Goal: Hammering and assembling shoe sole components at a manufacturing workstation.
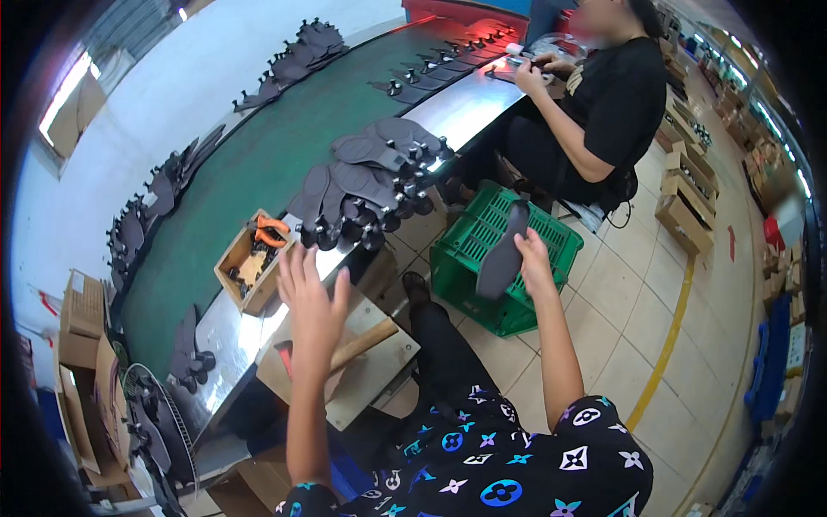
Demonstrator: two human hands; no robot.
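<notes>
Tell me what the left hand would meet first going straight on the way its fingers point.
The left hand would probably meet the pile of dark soles at its near left edge, though depth is hard to judge.

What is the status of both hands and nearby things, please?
Right hand holding flat dark-grey shoe sole. Left hand open, empty. Hammer with brown wooden handle partly behind left forearm.
</notes>
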